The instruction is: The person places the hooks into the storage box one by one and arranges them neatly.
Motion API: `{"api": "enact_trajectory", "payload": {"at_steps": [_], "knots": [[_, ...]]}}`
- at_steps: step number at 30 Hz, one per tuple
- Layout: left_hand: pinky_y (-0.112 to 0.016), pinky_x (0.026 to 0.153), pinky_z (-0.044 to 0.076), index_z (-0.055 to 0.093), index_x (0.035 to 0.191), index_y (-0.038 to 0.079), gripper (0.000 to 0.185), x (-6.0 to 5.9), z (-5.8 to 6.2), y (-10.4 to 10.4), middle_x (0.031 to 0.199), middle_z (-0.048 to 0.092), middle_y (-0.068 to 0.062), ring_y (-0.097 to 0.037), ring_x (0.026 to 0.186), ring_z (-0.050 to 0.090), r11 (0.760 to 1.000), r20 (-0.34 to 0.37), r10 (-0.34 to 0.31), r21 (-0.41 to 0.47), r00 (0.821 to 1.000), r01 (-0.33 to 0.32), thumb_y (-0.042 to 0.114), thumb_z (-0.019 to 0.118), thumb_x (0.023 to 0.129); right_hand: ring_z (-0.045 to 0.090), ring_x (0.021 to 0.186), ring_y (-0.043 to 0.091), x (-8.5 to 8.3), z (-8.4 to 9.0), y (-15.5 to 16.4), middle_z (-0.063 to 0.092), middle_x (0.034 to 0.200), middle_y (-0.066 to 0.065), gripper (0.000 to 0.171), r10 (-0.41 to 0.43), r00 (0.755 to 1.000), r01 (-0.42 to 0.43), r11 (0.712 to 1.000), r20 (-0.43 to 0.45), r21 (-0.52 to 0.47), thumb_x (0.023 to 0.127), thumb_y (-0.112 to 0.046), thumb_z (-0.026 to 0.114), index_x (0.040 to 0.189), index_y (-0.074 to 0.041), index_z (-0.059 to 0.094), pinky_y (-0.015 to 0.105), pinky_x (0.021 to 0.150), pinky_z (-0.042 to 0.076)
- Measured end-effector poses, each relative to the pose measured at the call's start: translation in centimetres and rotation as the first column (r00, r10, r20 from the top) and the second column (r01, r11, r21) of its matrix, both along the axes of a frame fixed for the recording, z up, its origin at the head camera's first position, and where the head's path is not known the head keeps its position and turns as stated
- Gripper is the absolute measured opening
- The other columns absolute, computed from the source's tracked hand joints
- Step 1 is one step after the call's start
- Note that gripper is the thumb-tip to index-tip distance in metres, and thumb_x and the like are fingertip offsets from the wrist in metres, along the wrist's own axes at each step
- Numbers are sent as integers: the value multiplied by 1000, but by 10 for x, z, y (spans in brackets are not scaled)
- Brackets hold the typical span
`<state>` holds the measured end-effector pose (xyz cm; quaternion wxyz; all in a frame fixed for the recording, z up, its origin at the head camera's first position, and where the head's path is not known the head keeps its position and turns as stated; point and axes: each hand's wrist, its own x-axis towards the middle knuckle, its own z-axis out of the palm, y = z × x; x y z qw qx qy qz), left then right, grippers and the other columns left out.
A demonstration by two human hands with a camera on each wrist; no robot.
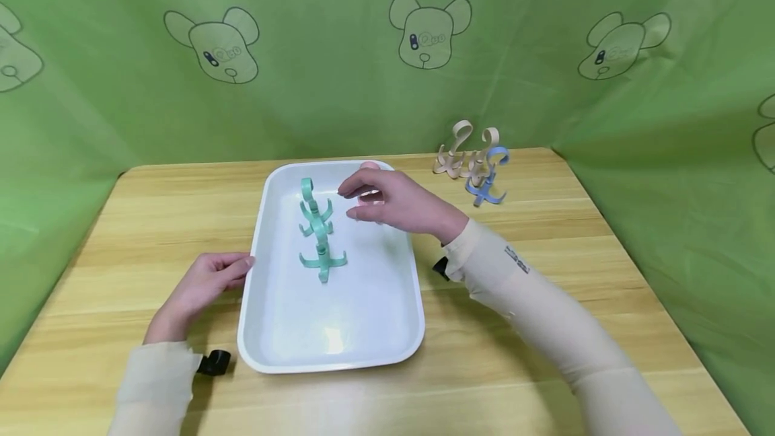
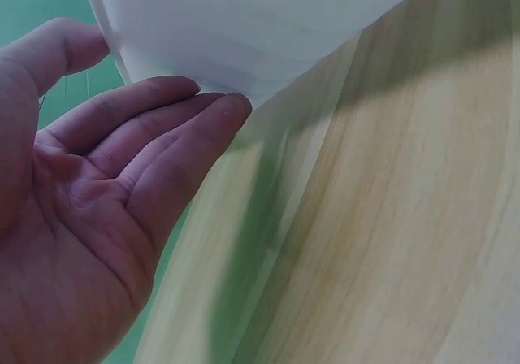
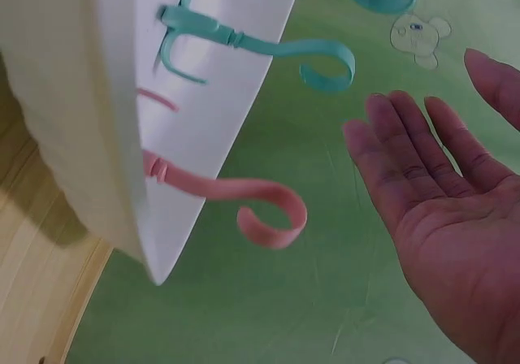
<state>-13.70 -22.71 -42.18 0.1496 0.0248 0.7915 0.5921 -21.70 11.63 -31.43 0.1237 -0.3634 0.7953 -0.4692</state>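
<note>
A white tray [image 1: 266, 328] lies on the wooden table. Two teal hooks stand in it, one [image 1: 314, 207] behind the other [image 1: 322, 258]. A pink hook [image 3: 244, 205] stands in the tray too, mostly hidden behind my right hand in the head view. My right hand [image 1: 387, 202] hovers open over the tray's far right part, holding nothing. My left hand [image 1: 202, 281] rests on the table with straight fingertips [image 2: 219, 108] touching the tray's left rim [image 2: 244, 55].
Two beige hooks [image 1: 451, 153] [image 1: 481, 157] and a blue hook [image 1: 487, 180] stand on the table at the back right. Green cloth with bear prints walls in the table on three sides.
</note>
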Motion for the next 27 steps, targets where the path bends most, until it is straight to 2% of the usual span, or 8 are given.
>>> {"api": "enact_trajectory", "payload": {"at_steps": [7, 13, 20, 27], "knots": [[-33, 92, 52, 56, 129, -12, 51, 0, 1, 0, 126, 60, -24, -23, 101, 68, 1000, 18, 5, -6, 1000, -5, 31, 57, 102, 60, 112, 21, -5, -1, 15, 61, 116, 8, 27, -33, 999, 34, 999, -18, 11, 93, -6, 69, 118, -1, 63, 30, 97, 47], [-29, 88, 53, 55, 129, -13, 51, 2, 0, 1, 126, 60, -26, -23, 100, 68, 1000, 14, 14, 3, 1000, -15, 30, 57, 102, 59, 114, 29, -8, 0, 29, 62, 122, 16, 29, -65, 997, 65, 998, -37, -17, 93, -5, 68, 120, 3, 63, 38, 99, 47], [-28, 87, 53, 55, 128, -14, 50, 2, -1, 0, 124, 60, -27, -22, 99, 68, 1000, 0, 20, 0, 1000, -20, 29, 57, 102, 60, 112, 26, -10, 2, 45, 63, 120, 14, 30, -147, 989, 146, 988, 1, -52, 92, -4, 69, 121, 3, 62, 31, 95, 49], [-29, 88, 53, 55, 128, -13, 51, 2, -2, 1, 124, 61, -26, -22, 99, 68, 1000, 0, 20, 5, 1000, -20, 30, 57, 102, 59, 113, 26, -12, 4, 65, 62, 122, 13, 32, -221, 975, 222, 975, 21, -30, 94, -11, 68, 123, 1, 61, 34, 95, 50]]}}
